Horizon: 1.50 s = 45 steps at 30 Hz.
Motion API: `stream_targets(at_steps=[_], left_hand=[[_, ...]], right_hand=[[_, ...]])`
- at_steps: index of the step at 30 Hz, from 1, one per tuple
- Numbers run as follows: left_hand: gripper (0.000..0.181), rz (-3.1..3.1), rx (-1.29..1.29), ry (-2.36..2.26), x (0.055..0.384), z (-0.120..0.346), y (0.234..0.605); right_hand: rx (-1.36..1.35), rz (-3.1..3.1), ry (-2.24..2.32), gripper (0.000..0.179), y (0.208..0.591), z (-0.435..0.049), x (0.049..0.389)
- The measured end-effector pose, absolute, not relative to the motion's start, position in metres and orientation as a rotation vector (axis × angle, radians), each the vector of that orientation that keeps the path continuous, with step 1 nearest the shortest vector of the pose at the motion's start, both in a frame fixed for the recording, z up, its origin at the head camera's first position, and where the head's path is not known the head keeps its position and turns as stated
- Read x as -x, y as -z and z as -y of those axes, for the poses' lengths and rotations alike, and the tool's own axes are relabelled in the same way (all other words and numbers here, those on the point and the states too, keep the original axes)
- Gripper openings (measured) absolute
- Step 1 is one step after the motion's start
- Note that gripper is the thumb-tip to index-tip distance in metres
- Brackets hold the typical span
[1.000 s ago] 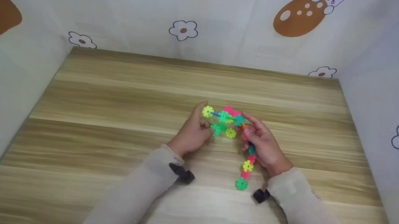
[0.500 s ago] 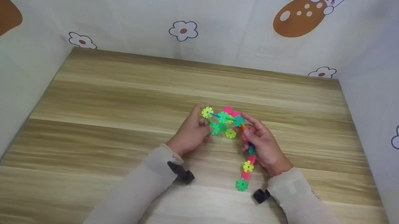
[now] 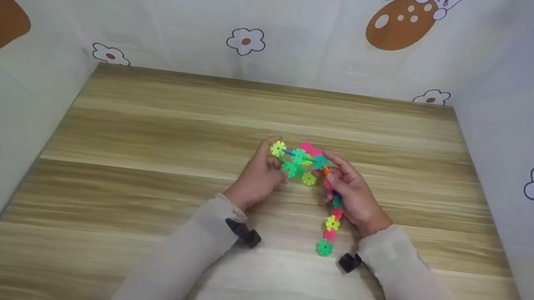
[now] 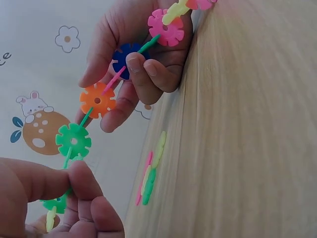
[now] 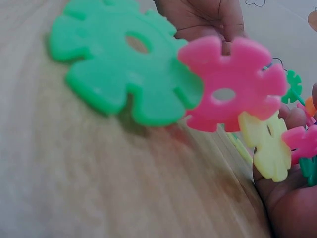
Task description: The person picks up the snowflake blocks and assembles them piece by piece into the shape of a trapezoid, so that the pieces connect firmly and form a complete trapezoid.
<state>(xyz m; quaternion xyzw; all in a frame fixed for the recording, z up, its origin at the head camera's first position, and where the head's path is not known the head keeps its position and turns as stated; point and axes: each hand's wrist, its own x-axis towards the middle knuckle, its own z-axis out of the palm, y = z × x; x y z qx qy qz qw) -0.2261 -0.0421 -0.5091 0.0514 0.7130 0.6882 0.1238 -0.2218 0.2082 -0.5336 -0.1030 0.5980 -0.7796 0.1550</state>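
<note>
A chain of notched plastic snowflake discs in several colours runs between the two hands. My left hand (image 3: 256, 180) pinches discs at the chain's left part, thumb beside a green disc (image 3: 289, 169), with a yellow disc (image 3: 278, 148) by its forefinger. In the left wrist view, an orange disc (image 4: 97, 100) and a blue disc (image 4: 121, 58) lie among the fingers of my right hand (image 3: 362, 200), which grips the chain's middle. From there the chain hangs toward me, past a yellow disc (image 3: 332, 223) to a green end disc (image 3: 324, 247). Fingers hide some joints.
Several loose discs (image 4: 148, 178) in pink, yellow and green lie on the wooden table (image 3: 145, 134) beyond the chain. Patterned cloth walls (image 3: 301, 46) stand at the back and both sides. A black wrist camera (image 3: 244, 234) sits on the left sleeve.
The left fingers shift slightly, and the green disc by the left thumb dips left, then moves a little up and right. The right hand stays nearly still, gripping the chain.
</note>
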Motion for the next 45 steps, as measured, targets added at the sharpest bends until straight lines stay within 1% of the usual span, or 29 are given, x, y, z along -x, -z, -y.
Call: stream_targets(at_steps=[2,12,19,25,29,32,34,36,39,41,42,45], left_hand=[[0.083,-2.087,-0.143,-1.992,0.2263,0.0424,0.5099],[0.072,-2.002,-0.068,-2.056,0.2265,0.0429,0.5096],[0.068,-1.969,-0.034,-2.09,0.2273,0.0429,0.5084],[0.065,-1.964,-0.057,-2.145,0.2269,0.0409,0.5088],[0.068,-2.002,-0.067,-2.117,0.2261,0.0406,0.5092],[0.079,-2.057,-0.05,-2.049,0.2261,0.0405,0.5097],[0.08,-2.104,-0.032,-1.996,0.2266,0.0404,0.5112],[0.075,-2.162,-0.014,-1.93,0.2268,0.0403,0.5121],[0.053,-2.278,-0.026,-1.781,0.2257,0.0403,0.5124],[0.043,-2.352,-0.098,-1.648,0.224,0.0403,0.511],[0.042,-2.391,-0.162,-1.562,0.2229,0.0404,0.5102],[0.047,-2.469,-0.393,-1.293,0.2209,0.0405,0.5099]], right_hand=[[0.293,-1.712,2.233,0.05,0.5339,-0.2082,0.2216],[0.301,-1.698,2.239,0.05,0.5341,-0.2079,0.2215],[0.353,-1.709,2.227,0.05,0.5344,-0.21,0.2217],[0.366,-1.722,2.224,0.05,0.5344,-0.2102,0.2218],[0.345,-1.716,2.237,0.049,0.5347,-0.2096,0.2219],[0.302,-1.695,2.283,0.047,0.535,-0.2088,0.2218],[0.258,-1.677,2.326,0.046,0.5349,-0.2079,0.2217],[0.212,-1.662,2.375,0.047,0.5345,-0.207,0.2217],[0.145,-1.662,2.418,0.048,0.5341,-0.2063,0.2223],[0.11,-1.674,2.429,0.049,0.5339,-0.2058,0.2227],[0.097,-1.676,2.429,0.05,0.5338,-0.2056,0.2228],[0.091,-1.673,2.434,0.05,0.5341,-0.2053,0.223]])
